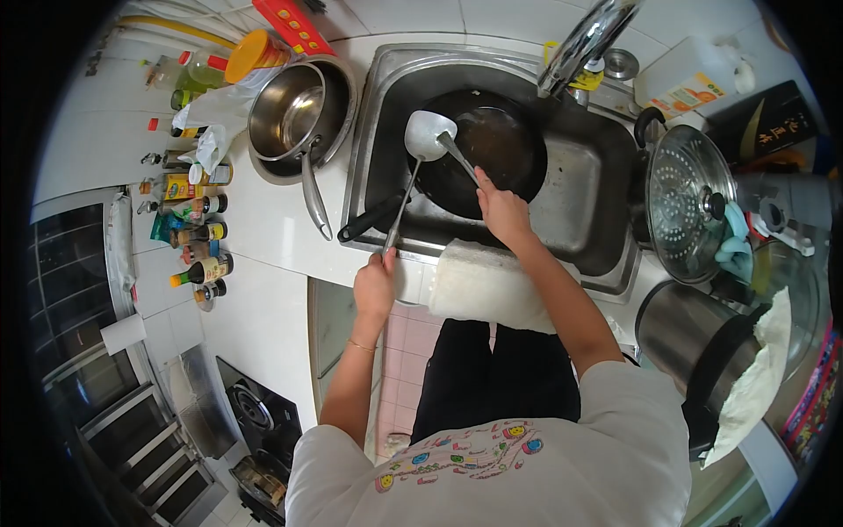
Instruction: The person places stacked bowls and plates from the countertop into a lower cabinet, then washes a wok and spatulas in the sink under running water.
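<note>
Over the sink, a metal spatula head [427,135] overlaps the left rim of a black frying pan [500,149]. My left hand [376,285] is closed around a long thin metal handle [404,206], which runs up to the head's lower edge. My right hand [504,209] grips a grey handle [459,156] that meets the head's right side. Which handle the head belongs to, I cannot tell. The pan lies in the sink, its black handle [373,218] sticking out over the left front rim.
The steel sink [580,189] has a faucet [584,48] above it. A saucepan [285,110] sits left, near several bottles [206,268]. Right are a glass lid [689,202] and a steel bin-like container [689,329]. A white towel [483,285] hangs over the front edge.
</note>
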A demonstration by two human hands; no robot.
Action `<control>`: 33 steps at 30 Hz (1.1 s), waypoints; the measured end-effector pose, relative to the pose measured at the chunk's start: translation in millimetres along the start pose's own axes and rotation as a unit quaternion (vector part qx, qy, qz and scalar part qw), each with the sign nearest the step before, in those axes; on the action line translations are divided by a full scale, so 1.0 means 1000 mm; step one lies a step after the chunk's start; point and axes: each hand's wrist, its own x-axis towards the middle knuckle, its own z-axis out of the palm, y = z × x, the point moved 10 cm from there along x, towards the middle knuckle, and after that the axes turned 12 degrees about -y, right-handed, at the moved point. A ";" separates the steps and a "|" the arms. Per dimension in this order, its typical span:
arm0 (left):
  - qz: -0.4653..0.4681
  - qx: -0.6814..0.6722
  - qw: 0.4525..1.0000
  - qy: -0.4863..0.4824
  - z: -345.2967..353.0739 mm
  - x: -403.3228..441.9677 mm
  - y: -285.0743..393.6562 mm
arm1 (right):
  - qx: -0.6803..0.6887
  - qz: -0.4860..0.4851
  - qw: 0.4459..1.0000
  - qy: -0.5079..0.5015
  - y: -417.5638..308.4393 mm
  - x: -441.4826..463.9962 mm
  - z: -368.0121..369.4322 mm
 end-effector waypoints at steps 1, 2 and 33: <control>-0.001 0.004 1.000 -0.001 0.001 0.000 -0.001 | -0.006 -0.012 1.000 -0.021 -0.009 -0.004 0.006; 0.000 0.010 1.000 0.006 0.002 0.000 -0.001 | -0.013 -0.023 0.999 -0.041 -0.020 -0.011 0.015; 0.051 0.260 0.954 0.142 -0.005 -0.046 -0.030 | 0.126 0.046 0.989 -0.069 0.005 -0.044 -0.038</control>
